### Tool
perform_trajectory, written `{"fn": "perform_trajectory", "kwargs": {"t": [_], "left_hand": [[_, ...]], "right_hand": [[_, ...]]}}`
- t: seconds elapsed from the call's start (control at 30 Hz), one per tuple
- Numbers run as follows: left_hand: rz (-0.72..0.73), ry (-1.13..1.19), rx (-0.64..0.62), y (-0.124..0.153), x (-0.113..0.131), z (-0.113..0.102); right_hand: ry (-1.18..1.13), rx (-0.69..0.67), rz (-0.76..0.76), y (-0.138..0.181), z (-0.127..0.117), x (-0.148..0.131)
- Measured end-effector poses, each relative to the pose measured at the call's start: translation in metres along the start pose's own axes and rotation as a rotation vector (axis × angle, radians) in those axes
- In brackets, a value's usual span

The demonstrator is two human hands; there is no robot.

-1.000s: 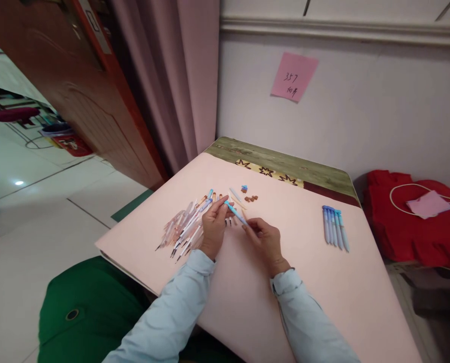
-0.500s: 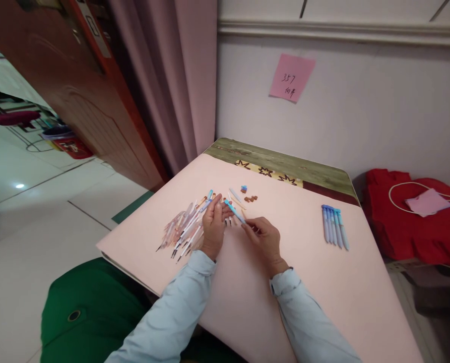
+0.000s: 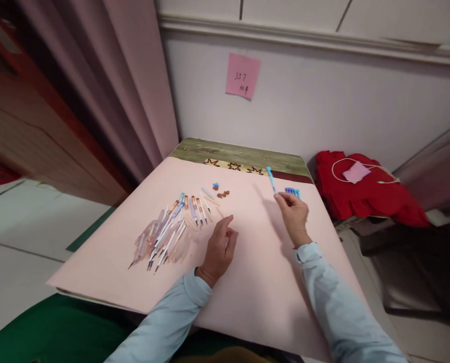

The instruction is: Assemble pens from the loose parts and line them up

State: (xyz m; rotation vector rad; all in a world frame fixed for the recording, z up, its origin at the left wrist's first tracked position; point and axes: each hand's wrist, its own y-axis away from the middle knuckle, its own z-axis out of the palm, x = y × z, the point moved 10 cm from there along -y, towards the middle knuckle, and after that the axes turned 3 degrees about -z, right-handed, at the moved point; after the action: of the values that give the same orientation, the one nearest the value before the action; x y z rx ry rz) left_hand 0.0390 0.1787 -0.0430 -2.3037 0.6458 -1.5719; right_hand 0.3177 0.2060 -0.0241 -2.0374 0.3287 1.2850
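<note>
My right hand point(image 3: 294, 214) is closed on a light blue pen point(image 3: 271, 180) that points up and away, lifted over the right side of the pink sheet point(image 3: 255, 282). Just behind that hand lies a row of finished blue pens point(image 3: 293, 191), mostly hidden by it. My left hand point(image 3: 219, 249) rests on the sheet near the middle with fingers loosely apart and nothing in it. To its left spreads a pile of pen parts point(image 3: 164, 232), clear barrels and refills. Small brown and blue bits point(image 3: 220, 191) lie further back.
The sheet covers a small table with a green patterned edge point(image 3: 240, 154) against the wall. A pink note point(image 3: 242, 75) hangs on the wall. Red cloth point(image 3: 364, 189) sits on a seat at the right. A curtain point(image 3: 126, 80) hangs at the left.
My right hand has carried the blue pen from the middle over to the right, near the row of finished pens. My left hand let go of it and dropped to the sheet. The view swung right.
</note>
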Motion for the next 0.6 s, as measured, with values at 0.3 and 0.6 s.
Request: {"fn": "perform_trajectory", "kwargs": {"t": [0.3, 0.6], "left_hand": [[-0.026, -0.048, -0.029, 0.001, -0.006, 0.005], [-0.044, -0.065, -0.048, 0.001, -0.007, 0.005]], "right_hand": [[0.767, 0.046, 0.298, -0.021, -0.121, 0.101], [0.844, -0.049, 0.370, -0.035, -0.108, 0.127]]}}
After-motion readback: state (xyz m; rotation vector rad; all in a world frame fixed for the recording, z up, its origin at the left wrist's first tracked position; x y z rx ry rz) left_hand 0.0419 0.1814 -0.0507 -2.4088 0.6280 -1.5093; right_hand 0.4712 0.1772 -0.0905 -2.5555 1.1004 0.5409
